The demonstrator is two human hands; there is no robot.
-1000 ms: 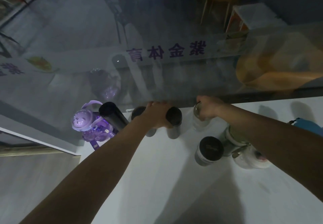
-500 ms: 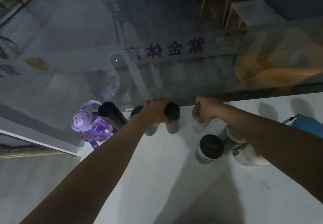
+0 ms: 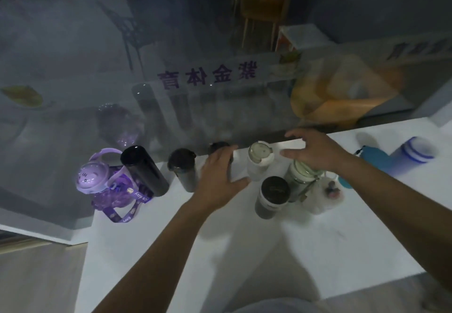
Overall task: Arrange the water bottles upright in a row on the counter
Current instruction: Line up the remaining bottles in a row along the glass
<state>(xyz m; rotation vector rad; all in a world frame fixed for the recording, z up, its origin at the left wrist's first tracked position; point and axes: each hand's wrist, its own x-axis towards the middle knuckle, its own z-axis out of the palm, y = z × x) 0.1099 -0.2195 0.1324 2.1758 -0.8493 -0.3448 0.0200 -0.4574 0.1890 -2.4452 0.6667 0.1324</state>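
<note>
A white counter (image 3: 244, 251) is running along a glass wall (image 3: 171, 44) bearing purple lettering (image 3: 208, 75). Along the far edge by the glass, bottles are standing upright in a row: a purple bottle (image 3: 107, 185) with a strap at the far left, then a tall black flask (image 3: 144, 171), a grey bottle (image 3: 183, 169), a dark bottle (image 3: 219, 147) partly hidden, and a white bottle (image 3: 259, 161). Nearer and to the right, a black-lidded cup (image 3: 272, 196) is standing just in front of a glass jar (image 3: 302, 180), with a clear bottle (image 3: 322, 195) beside it. Far right, a blue bottle (image 3: 371, 161) and a blue-ringed cup (image 3: 413, 155) are lying blurred; whether they are upright I cannot tell.

The left hand (image 3: 220, 180) is hovering in front of the dark bottle, fingers spread and holding nothing. The right hand (image 3: 315, 150) is hanging over the glass jar, just right of the white bottle, fingers loose and splayed, gripping nothing.
</note>
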